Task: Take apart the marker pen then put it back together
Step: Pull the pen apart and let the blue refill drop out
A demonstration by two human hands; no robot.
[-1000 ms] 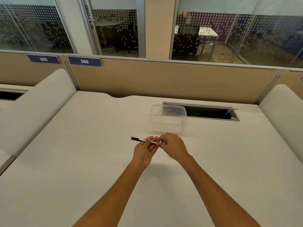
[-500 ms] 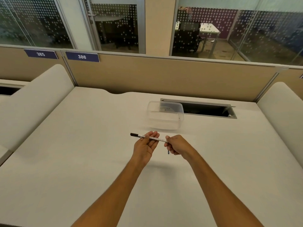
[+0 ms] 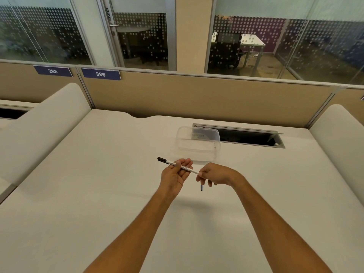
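Marker pen (image 3: 178, 166) steadied mid-frame for dismantling.
Left hand (image 3: 174, 175) fingers pinch its barrel; right hand (image 3: 215, 175) fingers curl round the detached cap (image 3: 201, 187), apparently.

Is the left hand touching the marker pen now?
Touching. The head view shows the marker pen lying across the left hand's fingers, thumb pressed on top of it.
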